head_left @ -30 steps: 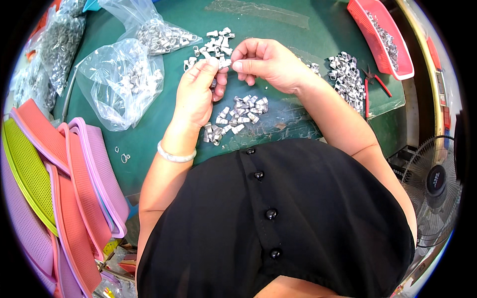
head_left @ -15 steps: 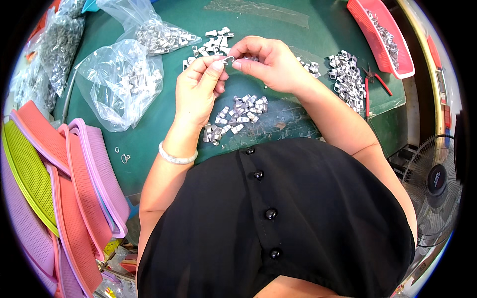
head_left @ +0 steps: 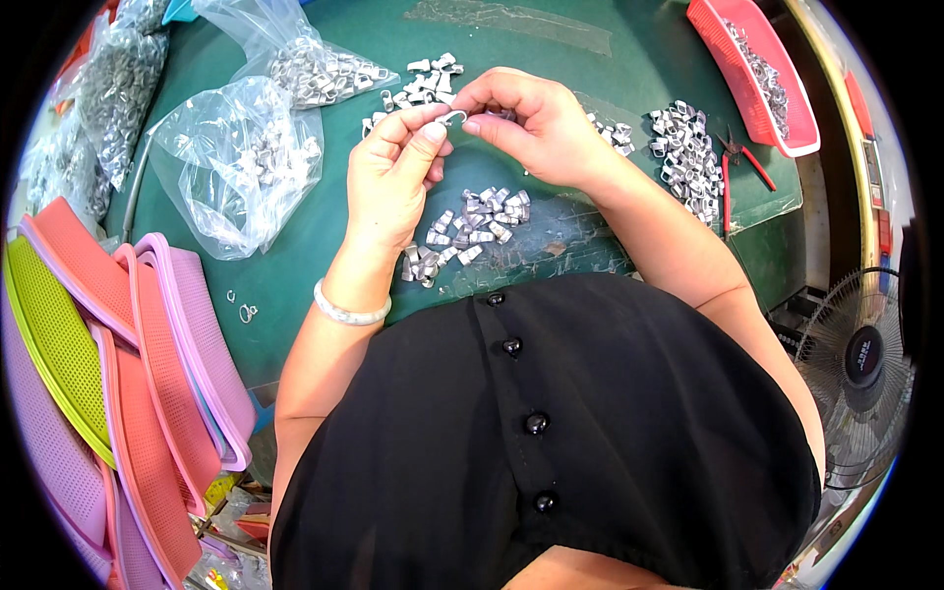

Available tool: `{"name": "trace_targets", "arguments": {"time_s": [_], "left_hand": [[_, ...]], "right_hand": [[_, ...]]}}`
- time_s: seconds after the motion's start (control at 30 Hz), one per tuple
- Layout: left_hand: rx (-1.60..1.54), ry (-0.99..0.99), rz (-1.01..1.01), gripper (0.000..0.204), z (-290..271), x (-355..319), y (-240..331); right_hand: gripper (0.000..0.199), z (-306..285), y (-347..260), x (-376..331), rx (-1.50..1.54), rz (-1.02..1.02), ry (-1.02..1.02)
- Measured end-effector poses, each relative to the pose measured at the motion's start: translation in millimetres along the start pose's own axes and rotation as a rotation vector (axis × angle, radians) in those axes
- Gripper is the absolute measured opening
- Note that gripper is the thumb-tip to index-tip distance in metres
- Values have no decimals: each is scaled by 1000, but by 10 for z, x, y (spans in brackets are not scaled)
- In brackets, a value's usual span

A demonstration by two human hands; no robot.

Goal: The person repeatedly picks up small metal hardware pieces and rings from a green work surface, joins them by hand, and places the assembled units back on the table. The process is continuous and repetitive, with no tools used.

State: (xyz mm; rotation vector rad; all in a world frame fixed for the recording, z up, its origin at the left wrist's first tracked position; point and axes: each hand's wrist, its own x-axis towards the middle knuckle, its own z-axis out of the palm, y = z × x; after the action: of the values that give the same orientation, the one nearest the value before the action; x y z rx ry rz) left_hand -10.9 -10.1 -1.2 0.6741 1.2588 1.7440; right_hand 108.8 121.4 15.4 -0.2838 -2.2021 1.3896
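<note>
A small silvery metal hook (head_left: 454,117) is pinched between the thumb and forefinger of my left hand (head_left: 388,182). From the right, the bent thumb and forefinger of my right hand (head_left: 539,126) close on the hook's curved end; its other fingers are curled and partly hidden. Just past my fingertips lies a pile of small silvery metal pieces (head_left: 423,87). A second loose pile of shiny metal pieces (head_left: 480,216) rests nearer to me, below both hands.
Clear plastic bags of metal parts (head_left: 241,167) lie at left, above stacked colored perforated baskets (head_left: 187,364). To the right are another metal pile (head_left: 685,157), red-handled pliers (head_left: 728,187) and a pink basket (head_left: 801,133) of parts. A fan (head_left: 855,374) stands beside the green table (head_left: 580,74).
My right hand has shifted very slightly upward at the knuckles. The hook stays between my fingertips, and the piles look the same.
</note>
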Motion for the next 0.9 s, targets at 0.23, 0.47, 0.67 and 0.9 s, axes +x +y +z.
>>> {"name": "trace_targets", "arguments": {"time_s": [0.23,0.47,0.67,0.9], "left_hand": [[21,18,-21,18,-4,3,1],[28,36,-26,17,16,-1,25],[-2,44,6,15,22,6,21],[-14,46,11,14,11,13,10]], "right_hand": [[15,-7,41,-6,-26,-13,-37],[14,-2,46,-7,-37,-17,-43],[14,-3,33,-9,-83,-77,-1],[14,-3,37,-11,-100,-106,11]]}}
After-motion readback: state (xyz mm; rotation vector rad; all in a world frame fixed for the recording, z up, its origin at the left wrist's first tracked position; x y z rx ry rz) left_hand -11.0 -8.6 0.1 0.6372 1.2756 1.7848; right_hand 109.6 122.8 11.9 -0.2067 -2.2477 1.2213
